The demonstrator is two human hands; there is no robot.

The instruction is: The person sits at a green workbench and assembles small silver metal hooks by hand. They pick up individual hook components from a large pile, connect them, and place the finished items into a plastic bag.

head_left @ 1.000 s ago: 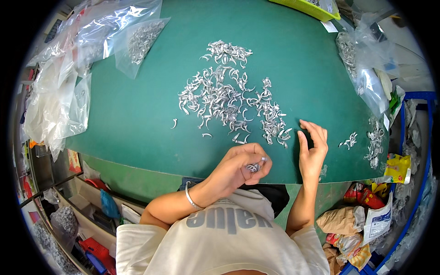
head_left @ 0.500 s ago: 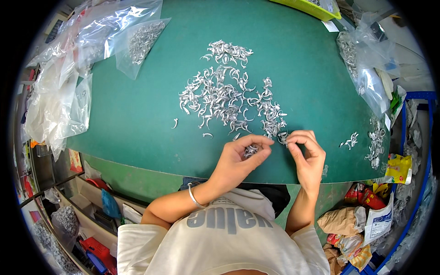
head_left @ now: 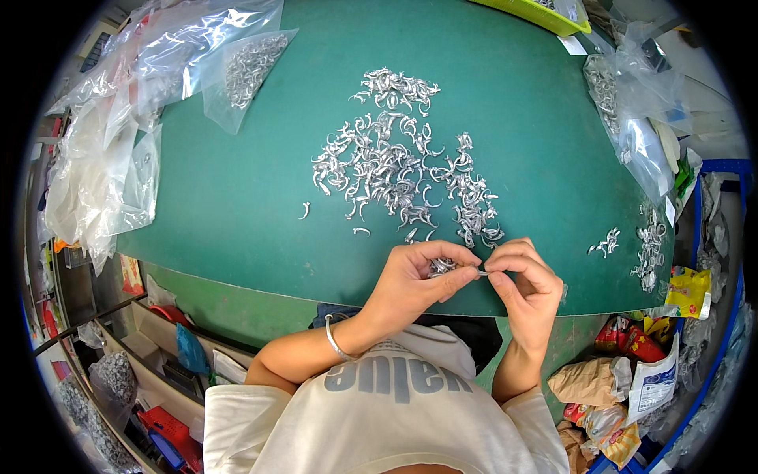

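My left hand (head_left: pixel 418 276) curls around several small silvery curved metal pieces (head_left: pixel 442 266) near the table's front edge. Between its thumb and forefinger and those of my right hand (head_left: pixel 525 276) is one small metal piece (head_left: pixel 482 273), pinched from both sides. Its exact shape is mostly hidden by the fingertips. Just beyond the hands lies a loose heap of the same curved pieces (head_left: pixel 387 170), with a narrower strip of them (head_left: pixel 474 201) along its right side. A smaller pile (head_left: pixel 399 88) sits farther back on the green table (head_left: pixel 237 197).
Clear plastic bags (head_left: pixel 103 182) cover the table's left end, and one bag of metal pieces (head_left: pixel 251 71) lies beside them. On the right are another filled bag (head_left: pixel 604 95) and a small row of pieces (head_left: pixel 649 249). A yellow-green tray (head_left: pixel 537 14) stands at the far edge.
My right hand has drawn back from the strip of pieces toward my body, and its fingertips now meet those of my left hand at a small metal piece.
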